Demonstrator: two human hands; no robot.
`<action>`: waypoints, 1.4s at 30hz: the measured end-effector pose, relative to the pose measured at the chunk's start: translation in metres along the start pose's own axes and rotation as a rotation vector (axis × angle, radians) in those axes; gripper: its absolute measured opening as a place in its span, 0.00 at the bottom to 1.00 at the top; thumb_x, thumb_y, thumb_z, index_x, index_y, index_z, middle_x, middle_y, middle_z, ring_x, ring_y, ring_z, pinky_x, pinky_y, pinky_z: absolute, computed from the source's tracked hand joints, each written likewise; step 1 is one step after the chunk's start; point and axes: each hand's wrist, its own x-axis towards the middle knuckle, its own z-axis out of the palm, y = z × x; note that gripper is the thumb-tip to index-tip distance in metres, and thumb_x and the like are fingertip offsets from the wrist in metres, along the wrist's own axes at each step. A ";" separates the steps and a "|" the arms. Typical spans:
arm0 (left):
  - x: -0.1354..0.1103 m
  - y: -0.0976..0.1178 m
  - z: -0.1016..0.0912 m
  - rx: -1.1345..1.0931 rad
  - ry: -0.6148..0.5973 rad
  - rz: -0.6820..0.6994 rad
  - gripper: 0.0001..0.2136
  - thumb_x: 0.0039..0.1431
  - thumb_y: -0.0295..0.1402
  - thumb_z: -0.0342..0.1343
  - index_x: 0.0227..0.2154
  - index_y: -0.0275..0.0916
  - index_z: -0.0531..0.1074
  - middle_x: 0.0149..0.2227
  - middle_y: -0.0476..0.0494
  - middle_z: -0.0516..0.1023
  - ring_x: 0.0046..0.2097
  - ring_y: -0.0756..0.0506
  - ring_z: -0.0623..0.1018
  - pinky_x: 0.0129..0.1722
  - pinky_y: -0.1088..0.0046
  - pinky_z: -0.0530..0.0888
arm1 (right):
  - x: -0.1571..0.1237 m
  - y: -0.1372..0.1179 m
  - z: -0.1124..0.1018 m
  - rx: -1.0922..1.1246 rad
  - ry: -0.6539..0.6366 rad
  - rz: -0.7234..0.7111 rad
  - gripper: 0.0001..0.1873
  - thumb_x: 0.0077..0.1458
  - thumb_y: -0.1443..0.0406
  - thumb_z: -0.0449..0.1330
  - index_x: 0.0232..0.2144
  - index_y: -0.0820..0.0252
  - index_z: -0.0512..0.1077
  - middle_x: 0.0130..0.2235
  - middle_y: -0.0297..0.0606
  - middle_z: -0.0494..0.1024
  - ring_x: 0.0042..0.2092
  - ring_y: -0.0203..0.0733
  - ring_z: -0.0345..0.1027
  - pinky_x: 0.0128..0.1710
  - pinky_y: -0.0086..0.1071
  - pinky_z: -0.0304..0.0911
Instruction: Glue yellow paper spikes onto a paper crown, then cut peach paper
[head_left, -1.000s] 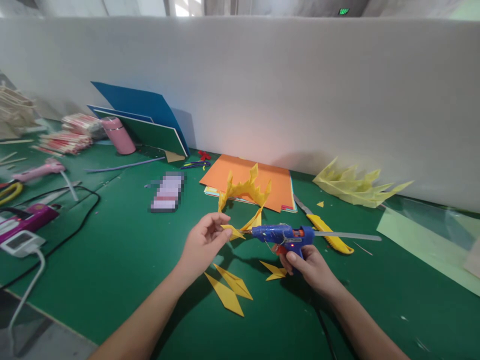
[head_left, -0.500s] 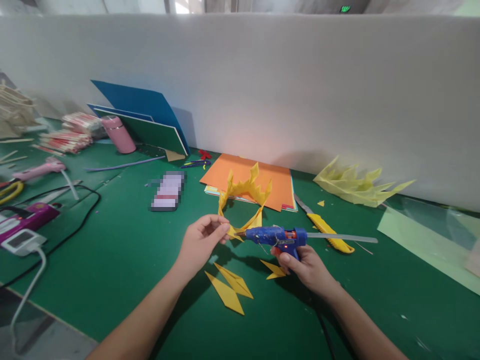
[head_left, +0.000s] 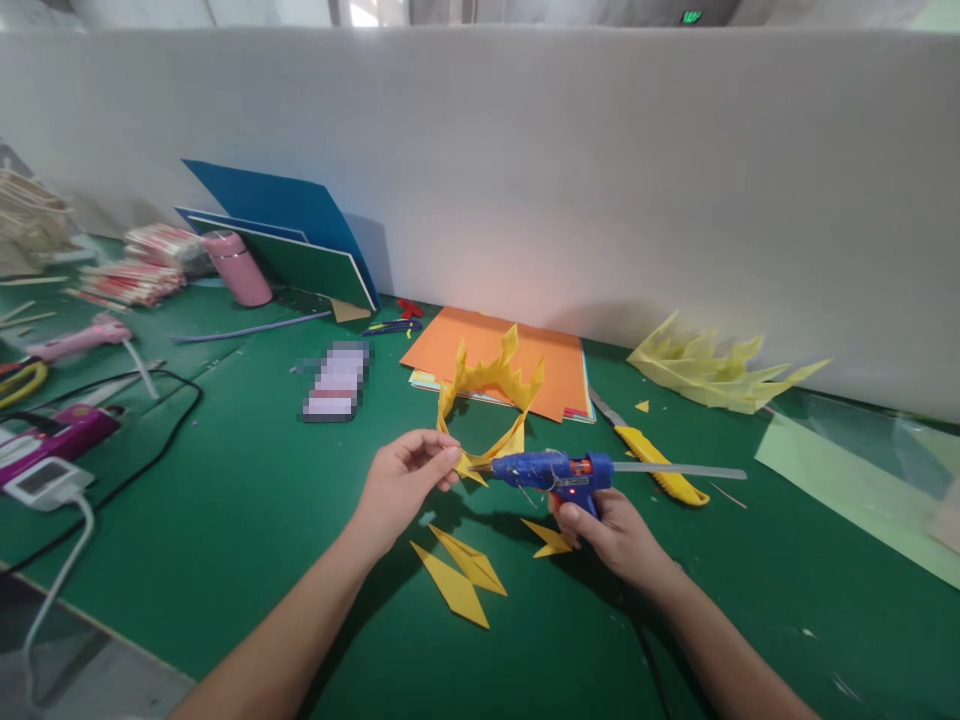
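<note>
My left hand (head_left: 409,485) pinches the near edge of a yellow folded-paper crown (head_left: 491,378), a ring with pointed tips. In my right hand (head_left: 611,540) is a blue hot glue gun (head_left: 551,468), its nozzle pointing left and meeting the yellow paper close to my left fingertips. A clear glue stick (head_left: 679,470) juts from the gun's back end. Below my hands lie folded yellow paper pieces (head_left: 457,590). Another yellow piece (head_left: 547,540) lies beside my right hand, partly hidden by it. Whether glue is on the paper cannot be made out.
Orange paper sheets (head_left: 439,345) lie behind the crown. Right of them are a yellow utility knife (head_left: 660,465) and a pale yellow paper crown (head_left: 727,375). A phone (head_left: 337,382), a pink bottle (head_left: 238,270) and a purple power strip (head_left: 64,445) with cords are on the left.
The glue stick reaches slightly less far out of the back of the gun. My right index finger sits further back at the trigger. My left hand stays nearly still.
</note>
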 end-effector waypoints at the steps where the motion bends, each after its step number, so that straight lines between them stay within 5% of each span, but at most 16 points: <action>1: 0.000 0.000 0.000 -0.004 0.002 -0.002 0.10 0.43 0.38 0.63 0.25 0.37 0.73 0.21 0.52 0.72 0.22 0.53 0.72 0.24 0.77 0.70 | 0.000 0.001 0.000 -0.001 -0.001 -0.001 0.27 0.44 0.40 0.56 0.22 0.59 0.65 0.17 0.29 0.61 0.20 0.33 0.53 0.21 0.29 0.52; 42: 0.004 0.003 -0.007 -0.040 0.085 -0.040 0.13 0.38 0.40 0.66 0.25 0.37 0.74 0.21 0.52 0.73 0.22 0.54 0.71 0.23 0.78 0.68 | -0.001 -0.004 -0.001 -0.044 0.017 -0.007 0.23 0.44 0.45 0.58 0.20 0.58 0.64 0.17 0.29 0.60 0.20 0.33 0.52 0.20 0.29 0.51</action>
